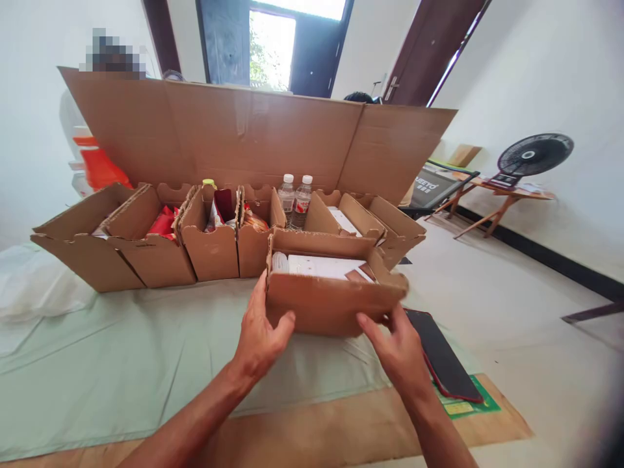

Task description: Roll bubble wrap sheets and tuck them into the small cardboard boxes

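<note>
Between my two hands is a narrow cardboard box (331, 305), held turned sideways above the cloth. My left hand (263, 331) grips its left end, thumb on the near wall. At the right end my right hand (392, 338) is closed round the lower corner, with its thumb on the near wall too. Inside lie a white box (316, 266) and a clear, rolled or ribbed item (279, 262) at the left. Behind it stands a row of similar cardboard boxes (212, 250), one with a red packet (164, 222). Two water bottles (301, 201) stand in that row.
A tall cardboard panel (292, 136) rises behind the row, with people partly hidden beyond it. A pale green cloth (146, 364) covers the table. On the right lie a black pad (443, 357) and a green sheet (480, 398). A fan (529, 156) stands farther back.
</note>
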{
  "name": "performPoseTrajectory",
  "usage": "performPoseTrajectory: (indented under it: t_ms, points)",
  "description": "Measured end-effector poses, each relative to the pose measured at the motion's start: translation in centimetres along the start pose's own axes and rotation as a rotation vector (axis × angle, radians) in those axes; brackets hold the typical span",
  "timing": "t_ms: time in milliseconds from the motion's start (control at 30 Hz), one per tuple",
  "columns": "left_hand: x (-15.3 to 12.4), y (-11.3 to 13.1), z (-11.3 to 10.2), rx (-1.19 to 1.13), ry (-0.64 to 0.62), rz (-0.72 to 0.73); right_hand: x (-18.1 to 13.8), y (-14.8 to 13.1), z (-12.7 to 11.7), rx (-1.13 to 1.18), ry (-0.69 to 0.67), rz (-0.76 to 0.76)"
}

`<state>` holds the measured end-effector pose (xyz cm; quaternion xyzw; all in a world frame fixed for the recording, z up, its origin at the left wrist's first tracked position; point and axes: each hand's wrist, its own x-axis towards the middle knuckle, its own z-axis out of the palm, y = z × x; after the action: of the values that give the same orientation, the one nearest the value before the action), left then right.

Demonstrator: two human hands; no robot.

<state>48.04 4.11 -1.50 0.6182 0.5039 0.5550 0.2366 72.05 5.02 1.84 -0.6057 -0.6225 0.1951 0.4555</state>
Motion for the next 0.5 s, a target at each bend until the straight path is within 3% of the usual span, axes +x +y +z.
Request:
performPoseTrajectory:
  t_ms: [100, 167, 267, 367, 500]
  points:
    - [-4.7, 0.2, -4.6, 0.026, 0.042, -0.124, -5.0, -1.3, 1.1, -0.015, 0.015, -0.103]
    - [-6.8, 0.1, -8.5, 0.069, 0.157, -0.225, -6.9, -3.5, 3.2, 0.034, -0.084, -0.184]
    - [-6.2, 0.3, -12.8, 0.098, 0.385, -0.259, -5.9, -7.5, 6.7, 0.197, -0.245, -0.281]
    - [-3.6, 0.8, -12.1, 0.047, 0.412, -0.156, -3.1, -9.0, 7.3, 0.252, -0.157, -0.240]
    - [-2.9, 1.4, -6.2, -0.019, 0.198, -0.103, -3.9, -5.0, 2.9, 0.054, 0.045, -0.062]
